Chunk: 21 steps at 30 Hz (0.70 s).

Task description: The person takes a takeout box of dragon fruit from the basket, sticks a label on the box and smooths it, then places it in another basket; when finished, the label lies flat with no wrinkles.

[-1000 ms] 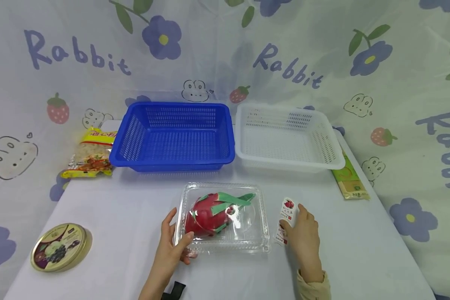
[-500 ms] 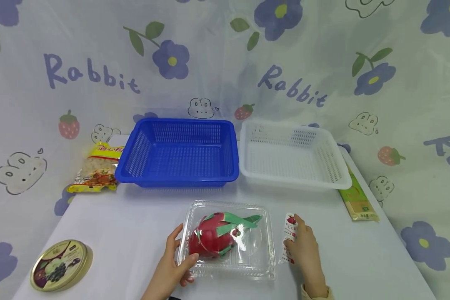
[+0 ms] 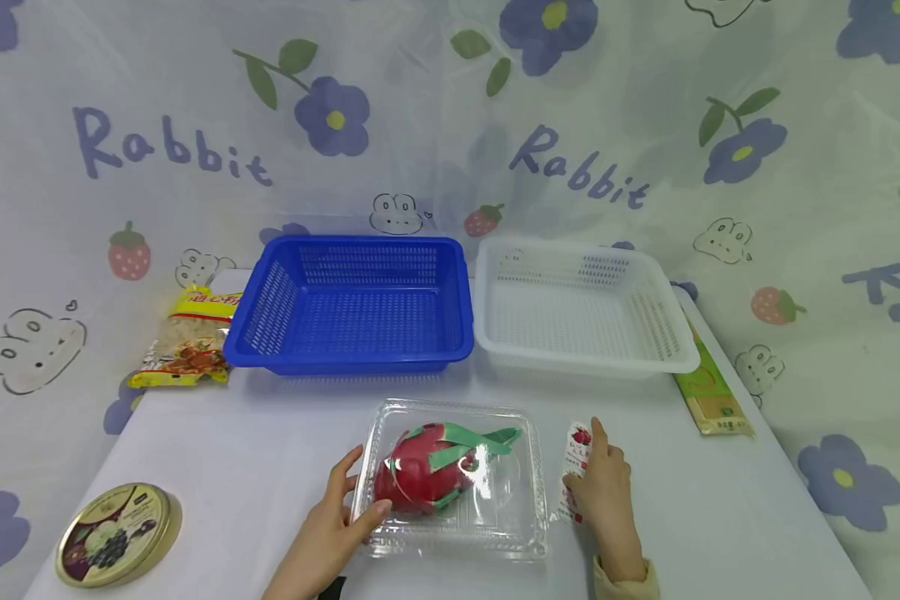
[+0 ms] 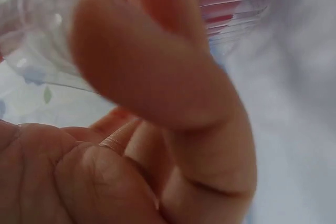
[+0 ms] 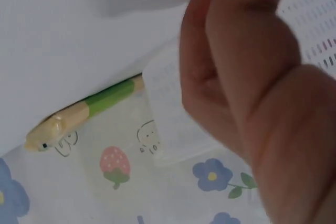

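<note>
A clear plastic clamshell box (image 3: 498, 542) lies on the table with a red dragon fruit (image 3: 418, 475) with green scales inside it. My left hand (image 3: 326, 529) grips the box at its left side, thumb over the front corner and fingers at the edge. In the left wrist view, thumb and fingers stand close before the clear plastic (image 4: 239, 11). Right of the box, my right hand (image 3: 607, 496) pinches a white strip of stickers (image 3: 576, 454) printed with dragon fruit and red and black writing. Its index finger points forward; the hand covers part of the strip.
Behind the box stand a blue basket (image 3: 352, 360) and a white basket (image 3: 585, 358). A yellow-edged food bag (image 3: 191, 342) lies at the left, a green and tan packet (image 3: 708, 396) at the right. An oval gold tin (image 3: 116, 533) sits front left.
The head view has tilted, so everything appears lower than a second ago. The right index finger now stretches further forward along the strip. The left hand stays at the box.
</note>
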Available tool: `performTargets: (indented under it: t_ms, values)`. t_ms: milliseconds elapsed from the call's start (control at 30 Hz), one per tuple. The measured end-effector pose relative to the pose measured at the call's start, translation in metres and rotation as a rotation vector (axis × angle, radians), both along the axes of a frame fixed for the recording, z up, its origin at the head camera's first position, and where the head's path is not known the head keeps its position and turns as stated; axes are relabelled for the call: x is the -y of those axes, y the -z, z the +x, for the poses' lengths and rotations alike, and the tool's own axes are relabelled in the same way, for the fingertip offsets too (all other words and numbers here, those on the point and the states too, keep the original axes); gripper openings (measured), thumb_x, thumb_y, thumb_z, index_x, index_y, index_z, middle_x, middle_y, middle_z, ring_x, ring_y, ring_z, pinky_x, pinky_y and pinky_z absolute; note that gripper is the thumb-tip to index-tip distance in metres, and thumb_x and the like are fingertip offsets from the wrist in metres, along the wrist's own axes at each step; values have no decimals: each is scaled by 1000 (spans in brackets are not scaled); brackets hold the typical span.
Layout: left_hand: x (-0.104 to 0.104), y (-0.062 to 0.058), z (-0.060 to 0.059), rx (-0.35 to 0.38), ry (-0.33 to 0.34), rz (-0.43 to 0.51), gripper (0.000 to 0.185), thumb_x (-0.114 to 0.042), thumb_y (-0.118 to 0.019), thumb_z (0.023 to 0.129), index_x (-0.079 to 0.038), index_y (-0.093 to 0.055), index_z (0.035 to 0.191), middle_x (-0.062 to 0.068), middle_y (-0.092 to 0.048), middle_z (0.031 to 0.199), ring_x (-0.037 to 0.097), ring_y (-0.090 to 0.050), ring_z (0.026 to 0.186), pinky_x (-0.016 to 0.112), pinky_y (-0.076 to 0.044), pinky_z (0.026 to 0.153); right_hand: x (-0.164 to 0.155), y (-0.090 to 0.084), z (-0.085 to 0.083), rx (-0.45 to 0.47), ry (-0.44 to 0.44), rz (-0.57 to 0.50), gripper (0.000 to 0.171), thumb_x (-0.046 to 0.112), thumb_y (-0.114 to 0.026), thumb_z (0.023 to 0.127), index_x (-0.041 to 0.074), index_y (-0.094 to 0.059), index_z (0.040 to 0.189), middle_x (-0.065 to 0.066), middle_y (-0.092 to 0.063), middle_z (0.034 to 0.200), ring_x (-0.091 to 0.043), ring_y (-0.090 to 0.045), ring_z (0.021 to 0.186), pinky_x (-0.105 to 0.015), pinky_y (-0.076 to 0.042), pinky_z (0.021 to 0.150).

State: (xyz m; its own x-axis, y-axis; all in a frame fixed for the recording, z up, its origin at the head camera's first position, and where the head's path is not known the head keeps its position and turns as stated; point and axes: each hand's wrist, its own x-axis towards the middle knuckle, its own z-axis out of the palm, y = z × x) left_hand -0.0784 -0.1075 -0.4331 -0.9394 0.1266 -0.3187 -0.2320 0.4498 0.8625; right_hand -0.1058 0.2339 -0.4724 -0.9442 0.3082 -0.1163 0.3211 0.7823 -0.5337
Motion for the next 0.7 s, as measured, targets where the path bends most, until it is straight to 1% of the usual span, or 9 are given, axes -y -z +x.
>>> performTargets:
  t_ms: [100, 200, 333, 400, 467, 533, 567, 633, 700]
  values:
    - [-2, -3, 2, -26, -17, -79, 77, -38, -67, 90, -18, -24, 151, 23, -53, 135, 9, -55, 61, 23, -44, 53, -2, -1, 0, 41, 5, -24, 93, 0, -74, 76, -2, -18, 150, -45, -39, 127, -56, -57, 92, -61, -50, 74]
    - [-3, -3, 3, -59, -30, -119, 73, -38, -66, 90, -17, -28, 149, 22, -55, 134, 7, -52, 61, 23, -43, 53, -6, -2, 0, 69, -2, 0, 93, 4, -74, 77, 0, -17, 151, -42, -41, 125, -47, -60, 81, -53, -51, 63]
    - [-2, -3, 4, -79, -46, -132, 71, -37, -65, 91, -16, -29, 148, 22, -56, 134, 5, -52, 62, 23, -43, 53, -11, -1, -2, 78, -31, 2, 90, 8, -73, 76, -1, -21, 150, -25, -59, 103, -28, -55, 67, -36, -43, 52]
    - [-2, -4, 4, -75, -50, -140, 71, -39, -64, 91, -16, -30, 148, 22, -55, 135, 6, -52, 63, 23, -43, 53, -14, 1, -2, 83, -43, -26, 81, 10, -71, 78, -3, -30, 146, -13, -61, 89, -21, -51, 64, -31, -37, 51]
    - [-3, -5, 4, -87, -54, -153, 70, -40, -64, 91, -14, -32, 148, 21, -54, 136, 8, -54, 68, 23, -43, 53, -15, 2, 0, 84, -43, -53, 67, 11, -68, 79, -2, -42, 139, -6, -60, 82, -17, -48, 61, -28, -34, 51]
    - [-3, -7, 4, -142, -72, -200, 67, -39, -64, 92, -12, -37, 146, 20, -54, 135, 11, -55, 77, 23, -43, 57, -15, 2, 1, 69, -43, -64, 50, 11, -67, 81, 0, -53, 128, -4, -60, 80, -15, -47, 62, -26, -34, 53]
    - [-4, -8, 5, -191, -94, -222, 63, -36, -65, 92, -11, -40, 144, 20, -55, 135, 14, -56, 82, 24, -43, 60, -15, 1, 2, 55, -39, -71, 43, 12, -67, 82, 1, -58, 122, -3, -60, 81, -14, -48, 64, -26, -34, 54]
    - [-7, -11, 6, -317, -179, -260, 55, -27, -68, 90, -9, -49, 138, 17, -56, 133, 18, -55, 90, 25, -42, 66, -12, -4, 5, 13, -31, -86, 33, 12, -69, 83, 4, -63, 114, -3, -62, 83, -14, -49, 68, -25, -36, 57]
    - [-11, -15, 6, -463, -280, -277, 46, -16, -70, 88, -9, -56, 131, 14, -59, 130, 16, -53, 96, 25, -40, 71, -8, -14, 8, -53, -28, -96, 28, 12, -71, 83, 7, -65, 109, -3, -63, 85, -13, -51, 72, -24, -39, 60]
